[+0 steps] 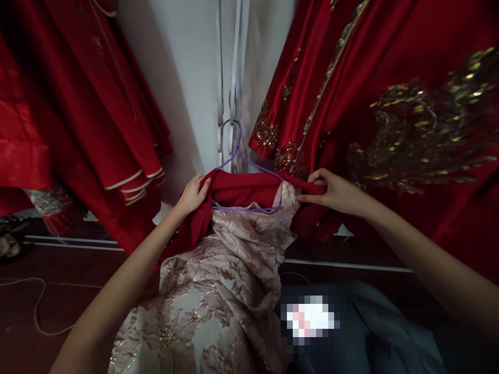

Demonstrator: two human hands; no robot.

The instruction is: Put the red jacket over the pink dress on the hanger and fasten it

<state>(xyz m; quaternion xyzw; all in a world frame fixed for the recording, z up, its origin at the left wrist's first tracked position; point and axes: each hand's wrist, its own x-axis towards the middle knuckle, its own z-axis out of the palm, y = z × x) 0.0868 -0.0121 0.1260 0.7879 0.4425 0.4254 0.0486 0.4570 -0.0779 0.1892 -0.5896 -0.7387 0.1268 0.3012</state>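
A purple wire hanger (pixel 237 150) hangs by its hook from a pale rail fitting against the wall. On it are a pinkish brocade dress (pixel 234 270) with gold floral patterning and a red garment (pixel 245 188) draped over the hanger's shoulders. My left hand (pixel 195 193) pinches the red cloth at the hanger's left shoulder. Over on the right, my right hand (pixel 329 192) has the other edge of the same red garment between thumb and fingers, pulled out sideways from the hanger. The dress hangs down in folds towards me.
Red garments with pale trim (pixel 128 179) hang at the left. More red garments with gold sequin embroidery (pixel 424 130) hang at the right. A white cable (pixel 37 306) lies on the dark floor. Blue-grey fabric (pixel 374 317) with a blurred bright patch shows at lower right.
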